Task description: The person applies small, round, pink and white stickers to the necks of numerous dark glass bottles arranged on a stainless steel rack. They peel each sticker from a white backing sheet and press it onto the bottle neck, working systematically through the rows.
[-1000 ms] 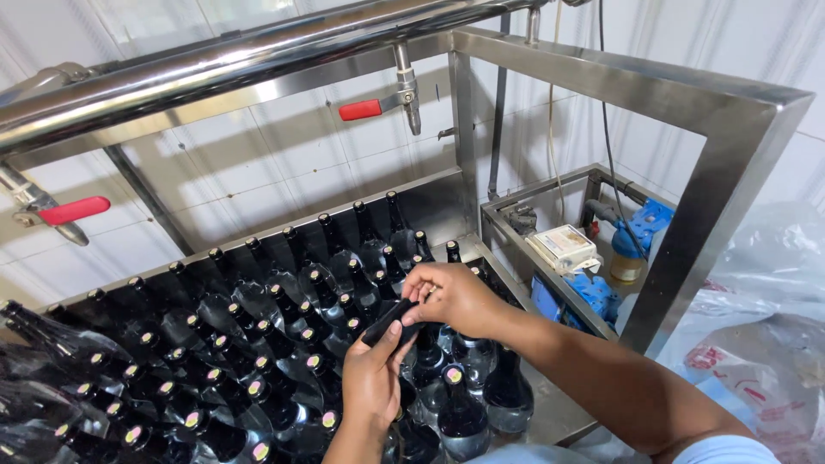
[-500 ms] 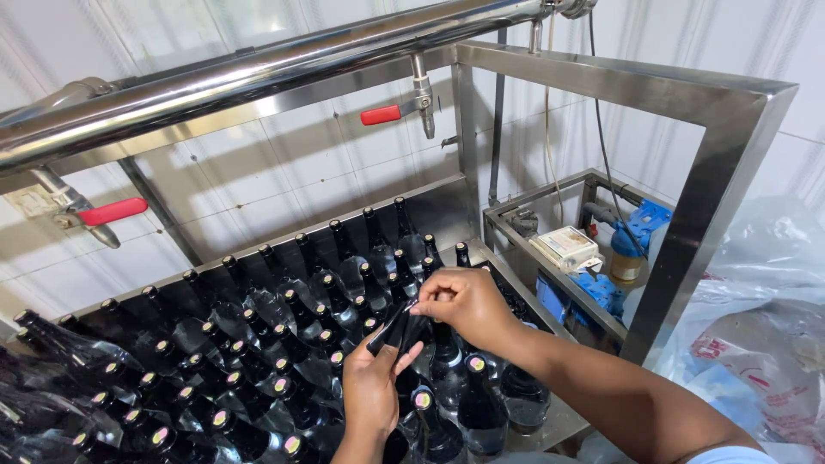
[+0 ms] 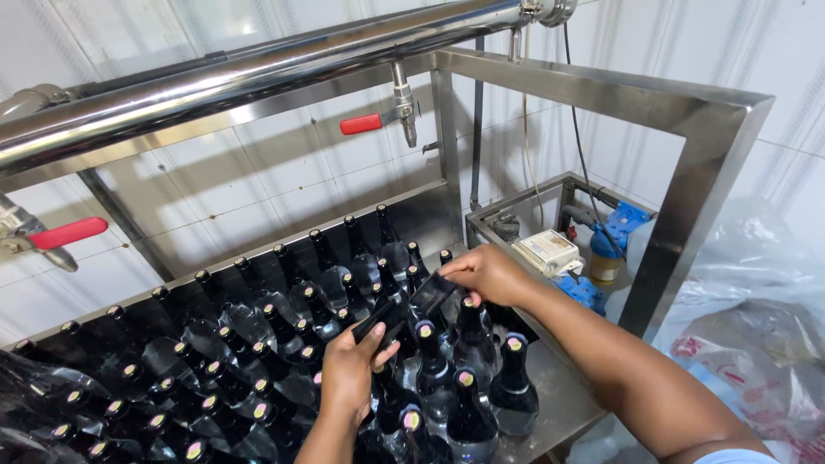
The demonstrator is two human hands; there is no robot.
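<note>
Both hands, left hand [image 3: 351, 371] and right hand [image 3: 485, 273], pinch probably black sleeves [image 3: 404, 309] (above bottles [image 3: 468, 378]).

Bottles [image 3: 468, 411] glossy dark glass; frame [image 3: 687, 185] brushed steel; pipe [image 3: 258, 73] polished metal; wall [image 3: 258, 185] glazed tile.

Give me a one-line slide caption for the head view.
Left hand and right hand hold small black sleeves above dark glass bottles on a steel table.
</note>
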